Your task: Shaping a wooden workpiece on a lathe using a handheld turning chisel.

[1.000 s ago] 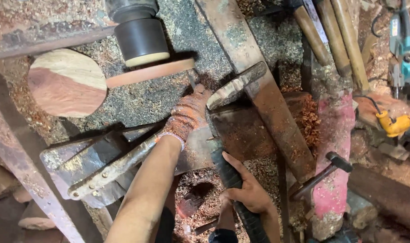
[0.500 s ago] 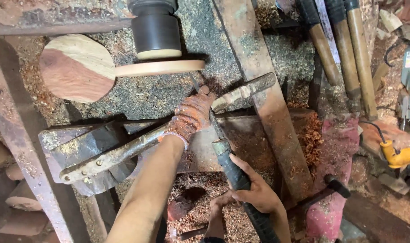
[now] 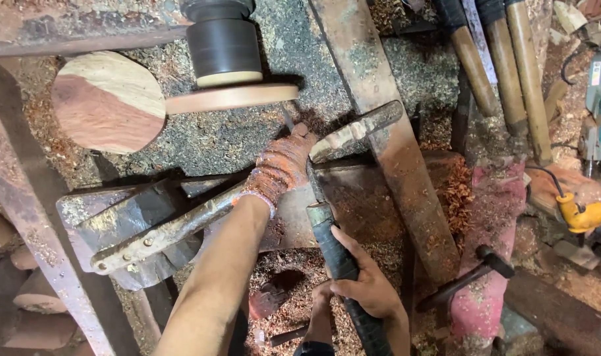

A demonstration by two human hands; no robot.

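I'm seeing the left hand, in a knit glove, pressing the chisel down on the tool rest, fingers curled over the blade. Right hand is clenching the dark handle, near side. The tip is sitting just under the disc, which is mounted on the black chuck at the far side. I can't tell if it's touching.

Risk as I'm reading it: the glove is riding very near the disc edge, so a catch could be dragging fingers in. The shavings piling below are hiding the footing. The loose round blank lies far left, well apart.
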